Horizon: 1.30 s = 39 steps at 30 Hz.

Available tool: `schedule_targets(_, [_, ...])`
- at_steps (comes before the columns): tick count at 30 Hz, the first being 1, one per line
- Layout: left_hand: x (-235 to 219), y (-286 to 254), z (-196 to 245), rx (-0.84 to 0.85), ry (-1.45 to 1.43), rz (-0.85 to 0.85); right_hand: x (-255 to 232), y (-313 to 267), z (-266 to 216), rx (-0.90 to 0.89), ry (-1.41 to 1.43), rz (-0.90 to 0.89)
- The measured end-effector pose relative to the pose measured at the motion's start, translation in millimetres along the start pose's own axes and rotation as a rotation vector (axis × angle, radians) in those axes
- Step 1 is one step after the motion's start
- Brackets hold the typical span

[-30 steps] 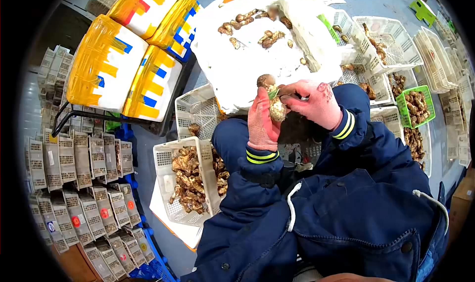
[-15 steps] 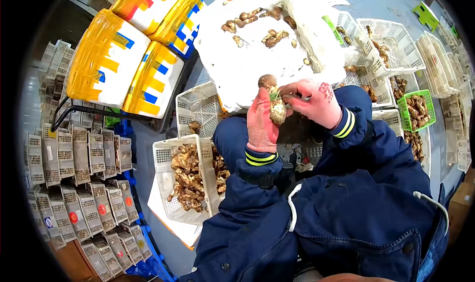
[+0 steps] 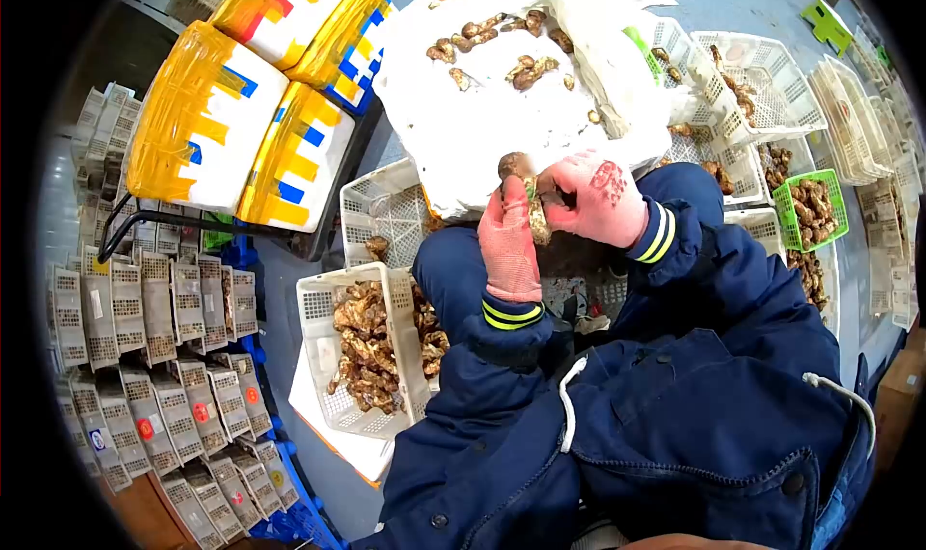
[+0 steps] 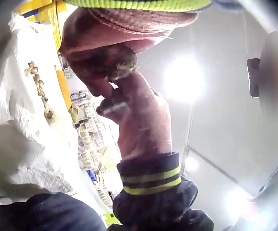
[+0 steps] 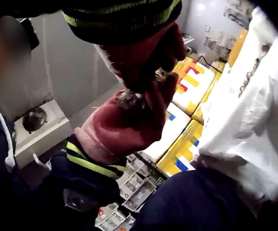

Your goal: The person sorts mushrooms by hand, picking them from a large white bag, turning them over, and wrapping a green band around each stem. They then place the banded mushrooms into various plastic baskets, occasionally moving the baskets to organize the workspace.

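Note:
A mushroom [image 3: 538, 224] with a brown cap and a paler stem stands over my lap, at the near edge of the white-lined box [image 3: 453, 135]. My left hand [image 3: 509, 253], in a pink glove, grips it with the thumb along the stem. My gloved right hand [image 3: 600, 203] is at the stem's other side, fingers curled in close. In the left wrist view a small dark thing [image 4: 114, 107] with a shiny streak lies at the right fingers; I cannot tell what it is. A bit of green shows by the stem. Several mushrooms [image 3: 531, 71] lie on the white lining.
A white basket of mushrooms [image 3: 367, 347] stands by my left knee. To the right are more white baskets [image 3: 772, 116] and a small green basket [image 3: 815, 210] of mushrooms. Taped foam boxes [image 3: 207, 125] sit on a cart at left, near stacked crates [image 3: 154, 309].
The mushroom has turned in my left hand, so its pale lower end shows less. My right hand has shifted slightly left and closer in against the stem.

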<state>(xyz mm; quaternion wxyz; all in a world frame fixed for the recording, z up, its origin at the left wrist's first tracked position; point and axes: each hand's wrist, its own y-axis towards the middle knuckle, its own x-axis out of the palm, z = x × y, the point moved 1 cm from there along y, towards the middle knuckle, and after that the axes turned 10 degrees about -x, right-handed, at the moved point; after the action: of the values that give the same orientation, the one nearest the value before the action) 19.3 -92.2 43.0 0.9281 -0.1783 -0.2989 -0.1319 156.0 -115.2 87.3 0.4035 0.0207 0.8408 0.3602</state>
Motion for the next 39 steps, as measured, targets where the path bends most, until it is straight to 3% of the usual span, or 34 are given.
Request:
schedule_targets(5, [-2.9,0.4,-0.3,-0.119,-0.113,-0.049,1.9,-6.0,2.1,0.225,0.227,0.019])
schedule_targets(7, [1.3,-0.8,3.9,-0.162,-0.221,-0.165,-1.9,-5.8,2.6,0.244,0.222,0.002])
schedule_targets(9, [-1.0,-3.5,7.5,-0.189,-0.206,-0.163,0.1,-8.7,3.1,0.378,0.445,0.150])
schedule_targets(11, [-4.1,1.0,6.7,-0.206,-0.213,-0.171,-6.4,-8.9,2.5,0.343,0.335,-0.013])
schedule_targets(13, [-4.0,1.3,0.7,-0.173,-0.181,-0.108,-5.2,-9.1,-1.9,0.179,0.283,-0.001])
schedule_targets(15, [1.3,1.4,0.4,0.011,0.063,0.009,-2.0,-10.2,-1.1,0.217,0.170,-0.030])
schedule_targets(16, [6.3,-3.6,2.7,0.084,0.149,0.033,-7.4,-5.0,-4.7,0.109,0.079,-0.019])
schedule_targets(17, [8.3,-3.8,2.9,0.063,0.141,0.075,-9.4,-2.3,-7.7,0.005,-0.007,-0.010])
schedule_targets(27, [-1.2,-4.7,3.8,0.048,0.086,0.084,2.5,3.2,0.3,-0.062,0.119,0.016])
schedule_targets(29, [-2.6,-4.4,6.0,-0.096,-0.073,0.009,2.0,2.3,2.4,-0.080,0.105,0.011])
schedule_targets(31, [-7.3,-3.3,12.5,-0.117,-0.107,-0.065,3.7,0.7,5.3,0.099,0.337,0.038])
schedule_targets(33, [-9.1,-1.3,19.5,-0.219,-0.260,-0.250,4.8,-6.1,10.1,0.368,0.506,0.111])
schedule_targets(35, [-9.0,5.0,17.6,-0.241,-0.294,-0.262,5.1,-14.4,21.5,0.642,0.810,0.075])
schedule_targets(39, [-1.5,7.5,13.5,-0.395,-0.474,-0.434,8.9,-15.6,22.9,0.629,1.096,0.233])
